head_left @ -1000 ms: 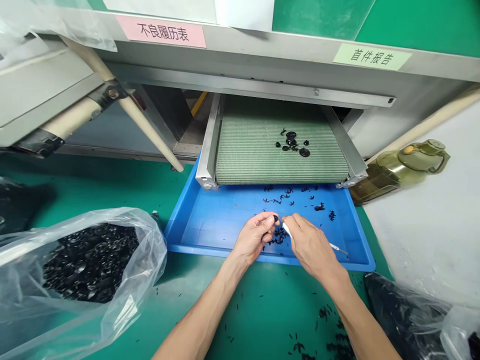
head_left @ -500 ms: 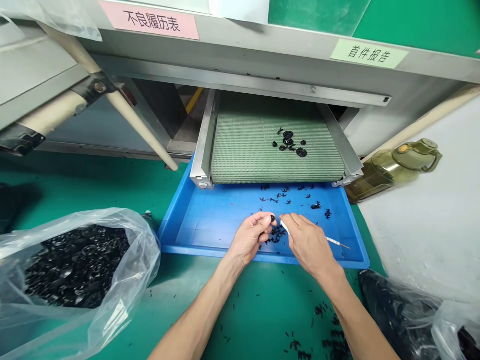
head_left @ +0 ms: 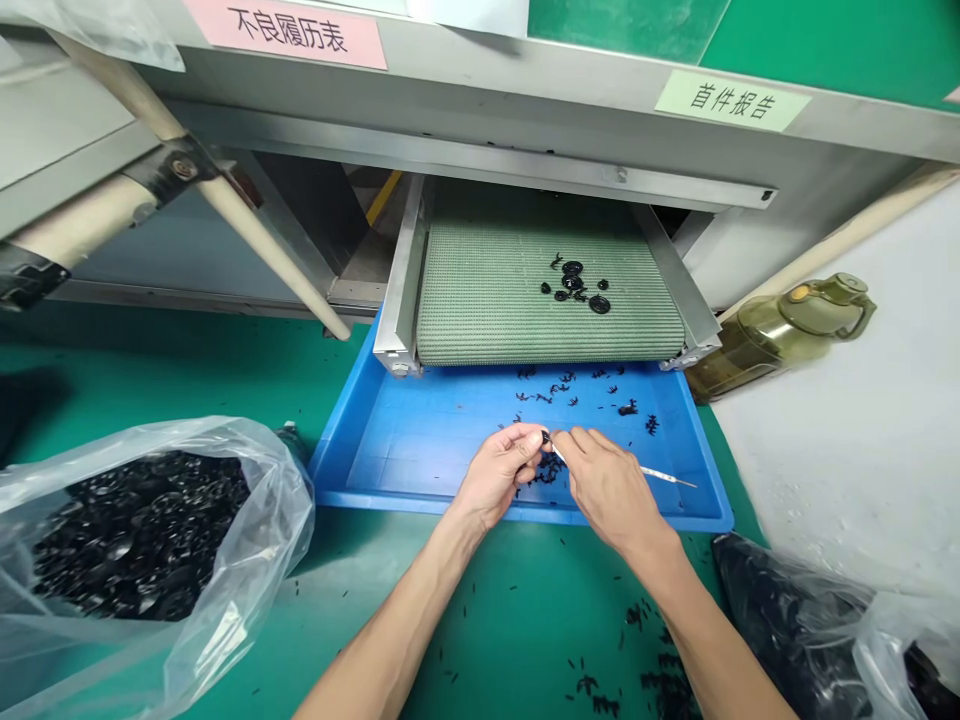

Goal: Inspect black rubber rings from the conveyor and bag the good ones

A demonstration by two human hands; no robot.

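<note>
Over the front of the blue tray, my left hand [head_left: 501,474] pinches a small rounded black part [head_left: 546,437] between thumb and forefinger. My right hand [head_left: 606,482] is closed around a slim white tool [head_left: 660,474]; its thin tail sticks out to the right behind the hand, and its front end meets the black part. Fingers hide most of the tool's front, so its tip cannot be made out. Small black scraps [head_left: 549,468] lie in the tray just behind and below the hands.
Beyond the blue tray [head_left: 420,420], a green conveyor belt [head_left: 495,320] carries several black parts [head_left: 574,282]. An open plastic bag of black pieces [head_left: 142,530] stands at left, another bag [head_left: 795,620] at right. A green bottle [head_left: 780,330] leans by the wall. Scraps dot the green table [head_left: 510,620].
My right hand has moved slightly left, bringing the white tool from just beside the black part into contact with it. My left hand stays nearly still. The whole view has shifted a little.
</note>
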